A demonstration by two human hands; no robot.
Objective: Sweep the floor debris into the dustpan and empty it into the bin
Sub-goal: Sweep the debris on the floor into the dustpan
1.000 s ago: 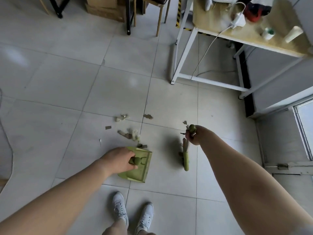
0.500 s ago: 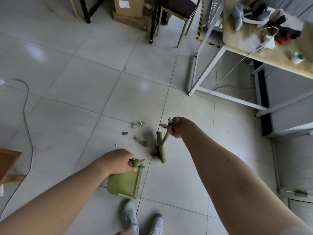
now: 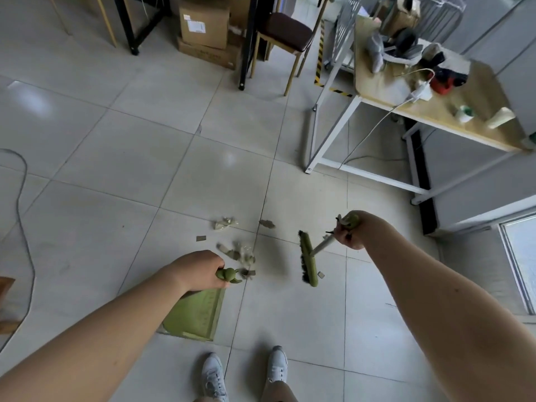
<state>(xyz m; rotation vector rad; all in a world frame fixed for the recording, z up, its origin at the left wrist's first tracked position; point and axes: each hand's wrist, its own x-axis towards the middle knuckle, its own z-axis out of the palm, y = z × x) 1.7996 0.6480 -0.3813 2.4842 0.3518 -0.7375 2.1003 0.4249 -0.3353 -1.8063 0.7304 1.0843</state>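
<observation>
Floor [image 3: 116, 175]: pale tiles are seen across the whole view; the widest open room is found at far left and centre, and a strip of bare tile is left between the two arms down to the shoes [image 3: 213, 378].
Table [image 3: 333, 132]: it is set at far right on a white frame; its near-left foot marks the closest hard edge, well apart from the sweeping spot.
Chair [image 3: 285, 31] and boxes [image 3: 203, 23]: both are placed along the far edge, well clear.
Cable [image 3: 24, 227]: it is trailed along the left border.
Dustpan [image 3: 197, 314]: the green pan is held near-left of centre, just beside the debris; contact with the floor cannot be told.
Broom [image 3: 308, 258]: its green head is held right of the debris, apart from the pan.
Left hand [image 3: 200, 269]: the fingers are curled round the dustpan's handle top.
Right hand [image 3: 349, 230]: the fingers are wrapped round the broom's handle end.
Debris [image 3: 239, 252]: scraps are scattered between pan and broom, some farther off.
</observation>
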